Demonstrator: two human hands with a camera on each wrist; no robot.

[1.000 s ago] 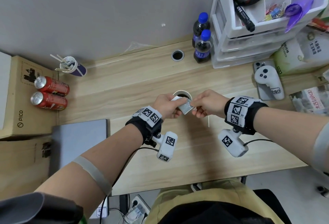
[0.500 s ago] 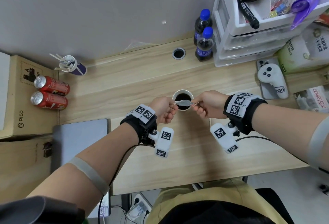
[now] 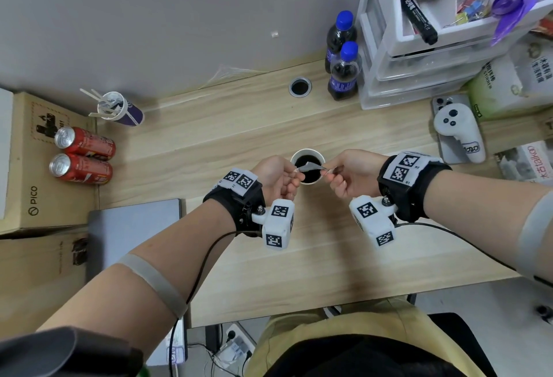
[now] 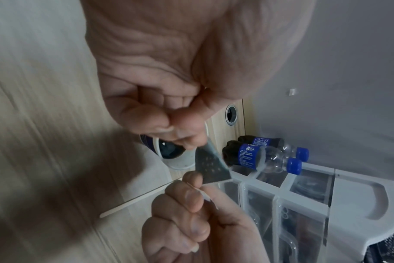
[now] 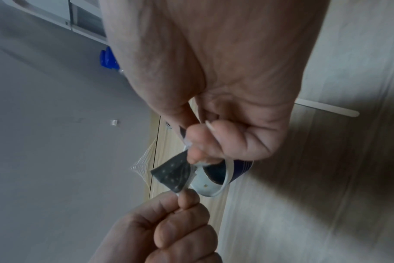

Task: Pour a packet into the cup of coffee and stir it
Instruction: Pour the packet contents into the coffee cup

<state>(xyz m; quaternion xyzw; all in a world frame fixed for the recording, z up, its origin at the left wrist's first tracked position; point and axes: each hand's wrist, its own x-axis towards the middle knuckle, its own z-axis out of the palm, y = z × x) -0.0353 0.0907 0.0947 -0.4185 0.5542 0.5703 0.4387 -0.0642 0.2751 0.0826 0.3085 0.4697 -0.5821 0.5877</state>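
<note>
A white paper cup (image 3: 308, 150) of dark coffee stands mid-table. Right over its mouth hangs a small grey packet (image 3: 309, 166), stretched level between my two hands. My left hand (image 3: 294, 170) pinches its left end with thumb and forefinger, the other fingers curled. My right hand (image 3: 326, 170) pinches the right end. In the left wrist view the packet (image 4: 210, 163) is dark with pale dots, above the cup (image 4: 180, 166). The right wrist view shows the packet (image 5: 173, 174) beside the cup's rim (image 5: 223, 185). A pale strip shows among my right fingers (image 5: 200, 142).
A wooden stir stick (image 4: 135, 201) lies flat on the table to the right of the cup, under my right hand. Two dark bottles (image 3: 344, 74) and white drawers (image 3: 419, 47) stand behind. At left are a cup of stirrers (image 3: 119, 107), red cans (image 3: 83, 155) and a laptop (image 3: 134, 242).
The packet went from tilted face-up at the cup's near side to stretched level over its mouth. Both hands drew slightly apart; little has moved in the last half second.
</note>
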